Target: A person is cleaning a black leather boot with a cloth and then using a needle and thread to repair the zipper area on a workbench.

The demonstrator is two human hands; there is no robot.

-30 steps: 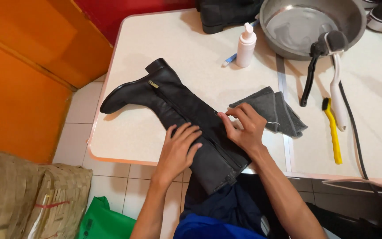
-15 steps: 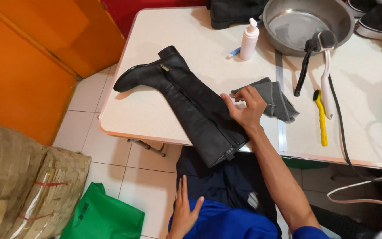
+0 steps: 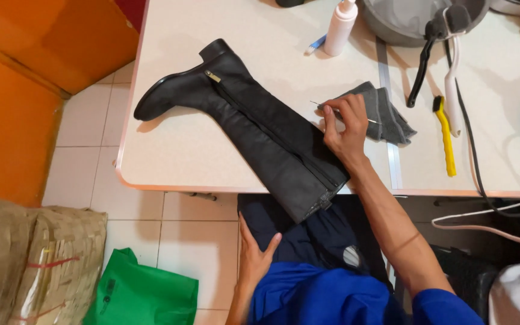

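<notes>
1. Fingers of your right hand [image 3: 345, 127] pinch a thin, needle-like metal tool [image 3: 326, 109], its tip pointing toward 10 o'clock; the heel of that hand rests on the upper shaft of the tall black leather boot [image 3: 254, 126].
2. Your left hand [image 3: 254, 256] lies below the surface, fingers loosely spread and flat on the dark trousers [image 3: 299, 232] at your lap, holding nothing.
3. That boot lies on its side across the pale surface [image 3: 188, 156], its toe toward 9 o'clock, its heel up toward 11 o'clock and its open top hanging over the near edge toward 5 o'clock, zip facing up.
4. Just at 3 o'clock of your right hand sits a folded grey cloth [image 3: 386, 114], touching the fingers.
5. Farther toward 3 o'clock lies a yellow-handled brush [image 3: 446, 141]; a white plastic bottle [image 3: 339, 27] stands at 12 o'clock, beside a grey metal basin [image 3: 401, 21].
6. On the tiled floor at 7 o'clock sits a green bag [image 3: 142, 292].
</notes>
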